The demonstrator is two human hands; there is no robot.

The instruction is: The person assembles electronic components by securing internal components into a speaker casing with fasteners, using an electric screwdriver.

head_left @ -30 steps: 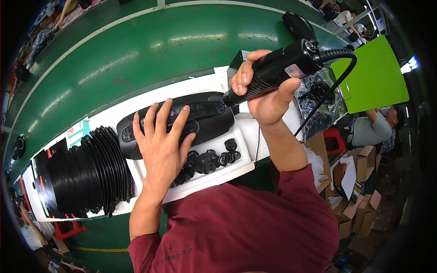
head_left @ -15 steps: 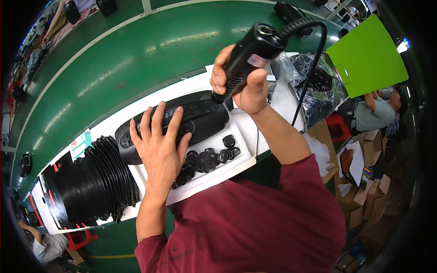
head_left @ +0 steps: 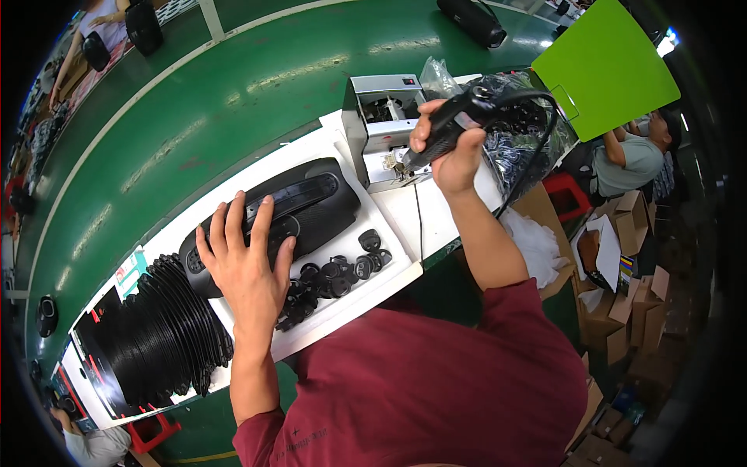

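Note:
My left hand [head_left: 247,265] lies with fingers spread on a black oblong portable speaker [head_left: 323,198], which rests in a white foam tray [head_left: 397,268]. In my right hand [head_left: 451,152] is a black corded electric screwdriver [head_left: 459,121], fingers wrapped round its body. Its tip points down at the front of a grey metal screw feeder [head_left: 381,140]; whether they touch I cannot tell. Several small round black plastic parts [head_left: 334,276] lie in the tray beside the speaker, near my left wrist.
A long stack of black ring-like parts [head_left: 163,327] stands left of the tray. Beyond the feeder are plastic-bagged black parts [head_left: 521,124] and a lime-green panel [head_left: 607,66]. Cardboard boxes [head_left: 622,233] stand at the right. Another person [head_left: 630,159] sits beyond the panel.
The screwdriver has left the speaker's right end and moved right to the screw feeder, which now shows. My left hand stays on the speaker. The whole view has shifted somewhat.

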